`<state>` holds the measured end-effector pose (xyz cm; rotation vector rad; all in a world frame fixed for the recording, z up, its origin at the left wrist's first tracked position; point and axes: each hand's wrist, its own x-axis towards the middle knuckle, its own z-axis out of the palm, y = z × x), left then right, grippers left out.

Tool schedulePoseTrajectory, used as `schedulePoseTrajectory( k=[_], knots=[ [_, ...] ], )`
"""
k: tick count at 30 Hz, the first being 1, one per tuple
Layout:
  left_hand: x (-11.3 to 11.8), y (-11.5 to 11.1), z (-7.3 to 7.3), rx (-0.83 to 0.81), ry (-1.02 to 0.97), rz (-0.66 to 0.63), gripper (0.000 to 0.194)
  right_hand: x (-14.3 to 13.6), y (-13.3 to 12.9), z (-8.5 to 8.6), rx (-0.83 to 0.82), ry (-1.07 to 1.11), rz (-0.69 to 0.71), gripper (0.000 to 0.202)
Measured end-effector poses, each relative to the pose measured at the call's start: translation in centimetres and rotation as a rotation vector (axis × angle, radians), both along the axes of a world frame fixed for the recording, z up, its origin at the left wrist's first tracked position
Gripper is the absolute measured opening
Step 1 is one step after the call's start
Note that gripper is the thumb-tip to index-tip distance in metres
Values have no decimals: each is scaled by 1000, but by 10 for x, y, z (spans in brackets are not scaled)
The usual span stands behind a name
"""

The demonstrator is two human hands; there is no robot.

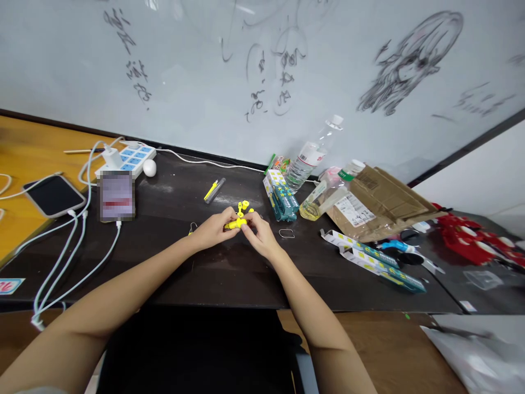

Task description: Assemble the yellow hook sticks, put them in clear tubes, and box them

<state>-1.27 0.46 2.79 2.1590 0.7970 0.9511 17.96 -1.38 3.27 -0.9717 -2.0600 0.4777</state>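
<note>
My left hand and my right hand meet over the middle of the dark desk. Both are closed, fingertips pinching a small bright yellow plastic part between them. Just beyond the fingers show more yellow plastic pieces; whether they join the held part I cannot tell. A bent metal wire loop lies right of my right hand. Another wire loop, with something yellow by it, is partly hidden beside my left hand. Farther back lies a slim clear case with a yellow item.
Teal-and-white boxes stand right of the hands, near a clear bottle and a bottle of yellowish liquid. Opened long cartons lie before a cardboard parcel. At left are a power strip, phone and white cables.
</note>
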Motion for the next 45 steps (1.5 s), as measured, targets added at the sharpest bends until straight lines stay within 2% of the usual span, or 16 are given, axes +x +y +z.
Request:
schedulePoseTrajectory(
  k=[5, 12, 15, 18, 20, 24, 31, 33, 38, 45],
  knots=[
    [1, -2, 0, 45, 58, -5, 17, 0, -1, 3, -3, -63, -23, 22],
    [5, -5, 2, 62, 90, 2, 13, -8, 0, -5, -133, 107, -89, 48],
    [5, -6, 3, 33, 62, -10, 14, -7, -3, -2, -65, 79, -110, 38],
    [3, -5, 4, 14, 12, -10, 16, -4, -6, 4, -6, -3, -57, 18],
    [2, -4, 3, 22, 3, -7, 17, -2, -6, 7, 59, -59, -17, 12],
    [2, -4, 2, 55, 33, -17, 16, -1, -3, 9, 131, -96, 8, 19],
    [6, -7, 1, 111, 76, 8, 12, -10, -3, -2, -45, 102, -100, 47],
    [6, -6, 1, 113, 79, 3, 11, -11, -5, -3, -26, 105, -128, 45],
    [4, -3, 0, 112, 36, 15, 15, -7, -7, -1, 40, -9, -90, 17],
    [3, -4, 0, 88, -9, 51, 21, -4, -5, -1, 125, -48, -66, 16]
  ],
)
